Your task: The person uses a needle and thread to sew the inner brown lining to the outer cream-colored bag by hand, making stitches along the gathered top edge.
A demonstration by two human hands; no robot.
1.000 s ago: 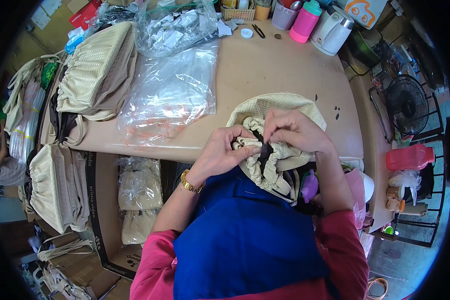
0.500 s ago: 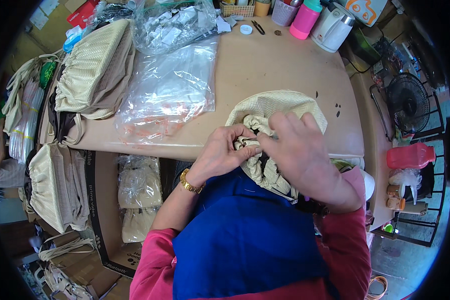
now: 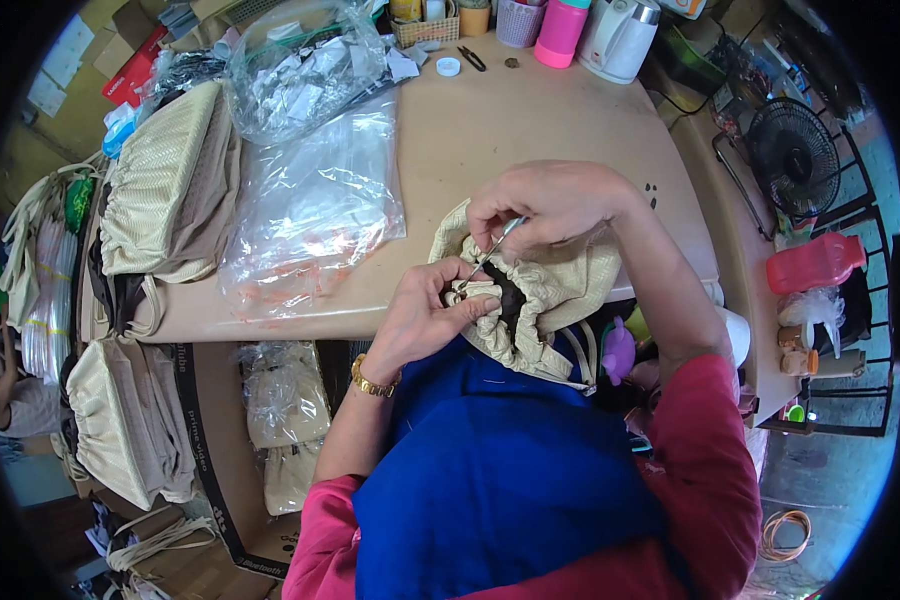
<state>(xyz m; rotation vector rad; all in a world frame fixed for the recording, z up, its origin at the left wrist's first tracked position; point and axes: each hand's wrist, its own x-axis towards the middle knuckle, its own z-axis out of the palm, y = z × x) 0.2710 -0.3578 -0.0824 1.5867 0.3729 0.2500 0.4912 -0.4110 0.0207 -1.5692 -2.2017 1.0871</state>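
Note:
A cream woven-textured bag (image 3: 582,280) with a gathered mouth and dark lining lies partly on the table edge and partly on my lap. My left hand (image 3: 432,312) is closed on the bag's gathered rim, pinching it between thumb and fingers. Above the opening, my right hand (image 3: 550,205) grips a thin metal tool (image 3: 502,238). Its tip points down to the rim beside my left fingertips. The exact kind of tool does not show, and my left fingers hide what its tip touches.
Clear plastic sheets (image 3: 320,190) and a plastic bag of scraps (image 3: 305,85) lie left on the table (image 3: 550,120). Stacked cream bags (image 3: 165,180) stand beyond them. Small snips (image 3: 472,59), a pink bottle (image 3: 562,32) and a white kettle (image 3: 618,38) are at the back. A fan (image 3: 793,155) stands right.
My right hand has turned and risen from the bag's opening, bringing the thin metal tool into sight. My left hand keeps its pinch on the rim. The whole view has shifted slightly.

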